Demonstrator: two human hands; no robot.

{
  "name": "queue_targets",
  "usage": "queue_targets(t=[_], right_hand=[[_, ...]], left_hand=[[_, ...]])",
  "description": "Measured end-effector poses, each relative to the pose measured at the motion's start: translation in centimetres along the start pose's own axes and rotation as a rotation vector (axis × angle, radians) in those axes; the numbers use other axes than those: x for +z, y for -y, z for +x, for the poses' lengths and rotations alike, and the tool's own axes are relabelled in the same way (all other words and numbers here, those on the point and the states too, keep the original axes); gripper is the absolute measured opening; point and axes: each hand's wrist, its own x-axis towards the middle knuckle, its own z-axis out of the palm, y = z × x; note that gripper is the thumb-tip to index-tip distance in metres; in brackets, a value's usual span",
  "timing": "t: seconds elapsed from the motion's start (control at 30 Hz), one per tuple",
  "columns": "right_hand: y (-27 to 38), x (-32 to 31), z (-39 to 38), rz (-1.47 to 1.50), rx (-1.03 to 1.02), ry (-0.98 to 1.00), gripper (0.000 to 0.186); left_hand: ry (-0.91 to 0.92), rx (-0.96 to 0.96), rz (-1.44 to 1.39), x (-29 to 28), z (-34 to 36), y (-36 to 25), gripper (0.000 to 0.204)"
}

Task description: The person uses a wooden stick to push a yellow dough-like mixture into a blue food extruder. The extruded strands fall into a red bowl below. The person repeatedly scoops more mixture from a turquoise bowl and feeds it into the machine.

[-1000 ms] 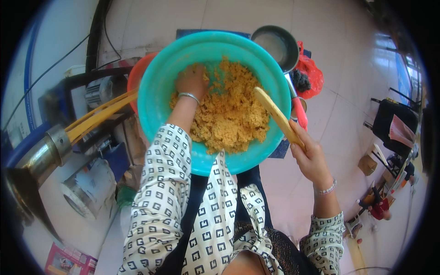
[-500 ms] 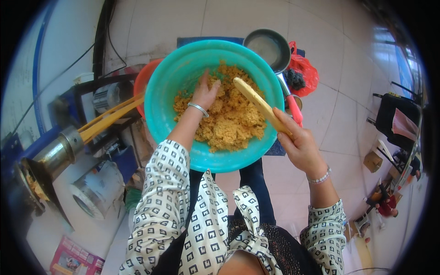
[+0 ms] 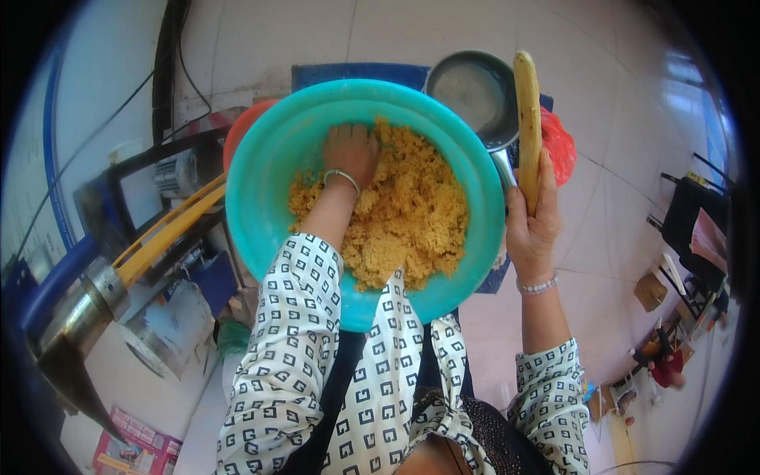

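A large turquoise basin [image 3: 257, 261] holds a crumbly yellow mixture [image 3: 416, 206], heaped mostly at its middle and right. My left hand [image 3: 350, 154] reaches into the basin near its far left wall, fingers curled down into the edge of the mixture. Its fingertips are out of sight. To the right of the basin, my right hand [image 3: 535, 226] grips a flat wooden stick [image 3: 528, 119] by its lower end. The stick points up and away, passing in front of the edge of a dark pan.
Behind the basin's right rim lies the long-handled pan [image 3: 473, 91], beside a red plastic bag [image 3: 559, 146]. At left stands a machine with a metal spout [image 3: 83, 305] and a yellow bar [image 3: 170, 229]. An orange-red tub [image 3: 245, 131] shows partly behind the basin.
The stick has swung from over the mixture to beyond the right rim and now stands nearly upright in view. My left hand has turned knuckles-up, its fingers curling down.
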Motion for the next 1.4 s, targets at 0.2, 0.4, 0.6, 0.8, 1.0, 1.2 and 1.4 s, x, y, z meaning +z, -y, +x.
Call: queue_targets(t=[0.2, 0.4, 0.6, 0.8, 1.0, 1.2, 1.4], right_hand=[[-1.2, 3.2, 1.0, -0.154, -0.163, -0.103, 0.061], [-2.7, 4.5, 1.4, -0.165, -0.138, -0.069, 0.058], [-2.9, 4.0, 1.4, -0.101, 0.003, -0.048, 0.053], [0.3, 3.6, 0.6, -0.252, -0.212, -0.059, 0.049], [-0.7, 4.5, 1.0, -0.303, -0.195, -0.074, 0.050], [-2.8, 5.0, 2.1, -0.315, -0.188, -0.075, 0.048], [-2.8, 4.6, 2.0, -0.332, -0.170, -0.046, 0.048]], left_hand=[[-0.029, -0.004, -0.002, -0.4, -0.5, -0.1, 0.025], [0.841, -0.332, -0.146, -4.1, 2.3, -0.1, 0.044], [0.132, -0.088, -0.008, 2.5, -7.2, -2.5, 0.033], [0.203, -0.095, -0.026, 0.3, -5.1, -2.2, 0.026], [0.176, -0.085, -0.038, 1.5, -3.9, -1.6, 0.032], [0.738, -0.029, -0.185, -2.6, -2.1, -1.2, 0.066], [0.291, 0.037, 0.013, 1.6, -11.1, -3.2, 0.073]])
